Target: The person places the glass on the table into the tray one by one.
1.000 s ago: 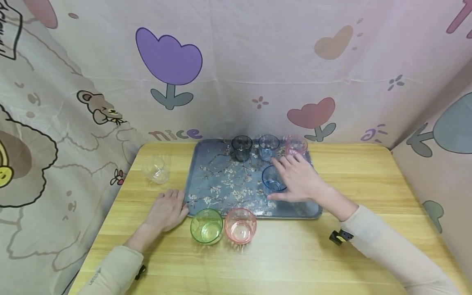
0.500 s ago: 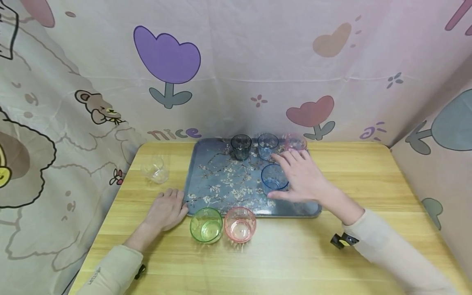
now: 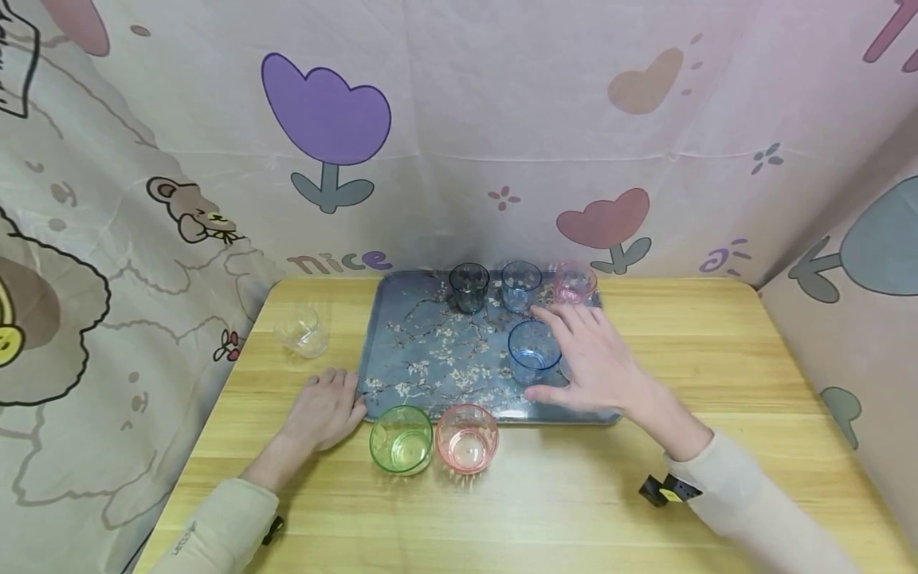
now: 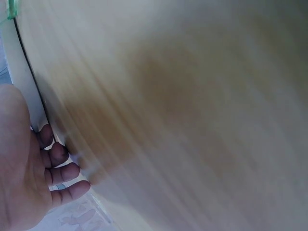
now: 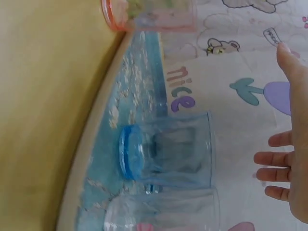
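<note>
My right hand hovers over the right side of the blue patterned tray, its fingers spread and holding nothing. Beside its thumb a blue glass stands upright on the tray; the right wrist view shows that blue glass apart from the fingers. Close by in that view is a clear glass, mostly hidden under the hand in the head view. My left hand rests on the table against the tray's left edge, fingers relaxed. A green glass and a coral-pink glass stand before the tray's front edge.
Along the tray's back stand a dark grey glass, a pale blue glass and a pink glass. A clear glass is on the wooden table left of the tray. A printed cloth hangs behind.
My right hand has drawn slightly back toward me and away from the blue glass, which stays in place. The left hand has not moved.
</note>
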Demonstrator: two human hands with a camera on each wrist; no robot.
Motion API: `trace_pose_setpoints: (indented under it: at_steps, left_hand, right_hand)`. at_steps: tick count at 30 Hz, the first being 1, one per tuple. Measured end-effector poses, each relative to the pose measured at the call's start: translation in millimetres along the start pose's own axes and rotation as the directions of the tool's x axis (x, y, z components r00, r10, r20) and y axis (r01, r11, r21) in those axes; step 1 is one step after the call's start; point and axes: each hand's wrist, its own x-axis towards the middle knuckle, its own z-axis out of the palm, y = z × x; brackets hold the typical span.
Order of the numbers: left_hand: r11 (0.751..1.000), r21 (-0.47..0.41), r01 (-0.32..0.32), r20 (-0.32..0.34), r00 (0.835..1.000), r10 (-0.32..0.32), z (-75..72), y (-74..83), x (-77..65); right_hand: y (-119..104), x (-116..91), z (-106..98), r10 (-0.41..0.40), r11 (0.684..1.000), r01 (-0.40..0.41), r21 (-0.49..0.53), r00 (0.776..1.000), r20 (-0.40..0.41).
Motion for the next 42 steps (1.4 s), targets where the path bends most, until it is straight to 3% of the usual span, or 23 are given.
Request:
trace_pose_setpoints:
  at_steps: [11, 26, 42]
  left_hand:
    - [1.000, 0.000, 0.005, 0.007, 1.000, -0.005, 0.6, -0.3, 0.0]
    - [1.000, 0.007, 0.007, 0.012, 1.000, -0.007, 0.4, 0.8, -0.2]
    - [1.000, -0.003, 0.003, -0.003, 1.000, -0.003, -0.2, 1.0, -0.7]
  right_hand:
    - [-29.4, -15.1, 17.9, -0.112, 0.992, 0.114, 0.046, 0.993, -0.035]
    - [-56.6, -20.3, 31.9, -0.212, 0.976, 0.212, -0.040, 0.977, 0.023]
    - [-77.8, -10.5, 48.3, -0.241, 0.965, 0.248, -0.084, 0.966, 0.091]
